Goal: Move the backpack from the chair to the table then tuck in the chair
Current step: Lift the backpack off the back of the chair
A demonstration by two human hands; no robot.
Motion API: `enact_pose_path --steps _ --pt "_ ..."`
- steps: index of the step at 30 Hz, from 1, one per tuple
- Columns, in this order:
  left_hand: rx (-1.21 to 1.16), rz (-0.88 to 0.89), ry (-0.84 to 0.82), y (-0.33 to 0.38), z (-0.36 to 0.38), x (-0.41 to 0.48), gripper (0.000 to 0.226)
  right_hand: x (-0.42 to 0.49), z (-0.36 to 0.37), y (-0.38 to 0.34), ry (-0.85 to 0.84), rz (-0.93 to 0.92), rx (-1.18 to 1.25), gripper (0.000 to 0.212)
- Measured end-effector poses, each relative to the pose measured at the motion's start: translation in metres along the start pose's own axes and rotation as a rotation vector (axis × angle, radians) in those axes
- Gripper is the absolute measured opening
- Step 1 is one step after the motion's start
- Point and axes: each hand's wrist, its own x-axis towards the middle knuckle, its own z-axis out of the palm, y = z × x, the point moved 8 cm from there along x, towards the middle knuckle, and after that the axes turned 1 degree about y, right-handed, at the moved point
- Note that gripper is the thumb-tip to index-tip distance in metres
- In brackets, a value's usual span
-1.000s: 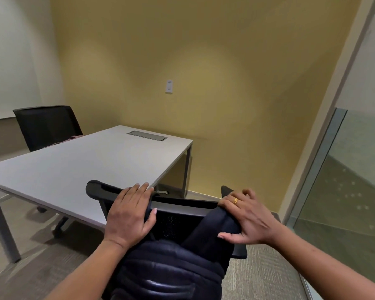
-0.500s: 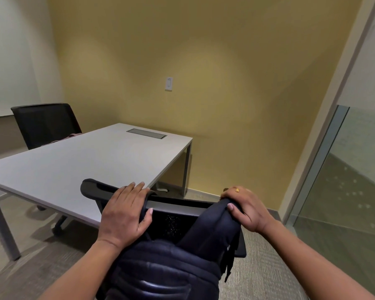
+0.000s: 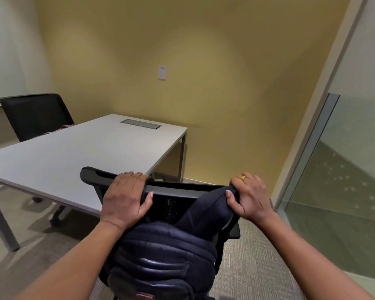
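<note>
A dark navy padded backpack (image 3: 160,256) hangs against the back of a black mesh office chair (image 3: 173,205), just below me. One of its shoulder straps (image 3: 206,211) is hooked over the chair's top rail. My right hand (image 3: 248,197) pinches that strap at the right end of the rail. My left hand (image 3: 126,195) grips the rail itself further left. The chair stands at the near edge of a grey-white table (image 3: 78,152), with its seat hidden behind the backpack.
A second black chair (image 3: 34,114) stands at the table's far left side. The table has a metal cable hatch (image 3: 140,123) near its far end. A yellow wall is behind, a glass partition (image 3: 342,180) on the right, carpet underfoot.
My right hand has closed on the backpack strap and drawn it up toward the right end of the rail. My left hand has stayed on the rail. The view has shifted closer.
</note>
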Motion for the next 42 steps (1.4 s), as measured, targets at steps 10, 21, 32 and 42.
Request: enact_pose_path --steps 10,21,32,42 --pt "0.011 0.200 -0.100 -0.008 -0.004 0.000 0.047 0.004 -0.024 -0.032 -0.013 0.026 -0.080 0.043" --pt "0.065 0.646 -0.720 -0.085 0.001 0.014 0.115 0.023 -0.037 -0.092 -0.041 0.084 -0.191 0.046" --pt "0.294 0.613 -0.578 -0.155 -0.012 0.013 0.080 0.058 -0.034 -0.146 -0.124 0.123 -0.264 0.046" --pt "-0.126 0.269 -0.865 -0.216 -0.035 -0.014 0.060 0.094 -0.044 -0.182 -0.133 0.079 -0.292 0.052"
